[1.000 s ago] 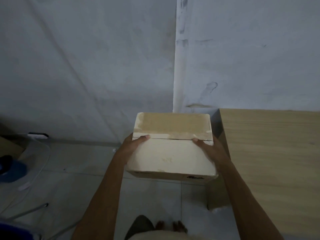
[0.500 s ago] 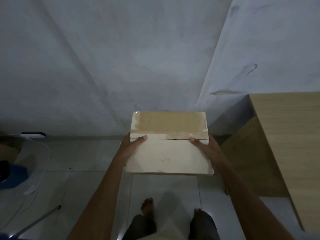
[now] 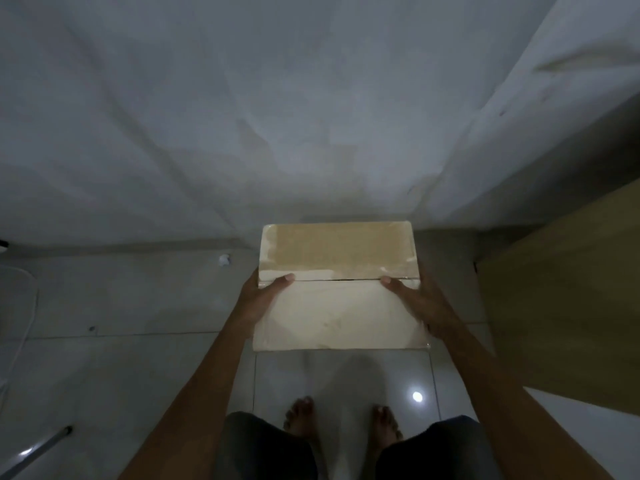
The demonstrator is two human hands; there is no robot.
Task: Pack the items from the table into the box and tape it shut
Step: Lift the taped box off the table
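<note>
I hold the cardboard box (image 3: 337,306) between both hands, in the air above the tiled floor (image 3: 121,358). My left hand (image 3: 261,299) clasps the box's left side, the thumb laid over the top and its tip resting right at the seam (image 3: 337,279) where the 2 top flaps meet. My right hand (image 3: 420,304) clasps the right side in the same way, thumb tip at the seam on that end. The other fingers of both hands are hidden behind the sides of the box, so I cannot tell how far they wrap under it.

The box sits level between my palms, with its closed top facing me. The near flap is pale and plain. The far flap carries a wide brownish patch (image 3: 336,245) across most of its width. The seam shows as a thin dark line running from thumb to thumb.

Below the box, my 2 bare feet (image 3: 341,419) stand on the glossy tiles, with a bright spot of reflected light (image 3: 417,396) just to the right of them. The box's far edge lies near the base of the grey wall (image 3: 277,116). A wooden table (image 3: 571,299) stands to my right, apart from the box and my right hand.
</note>
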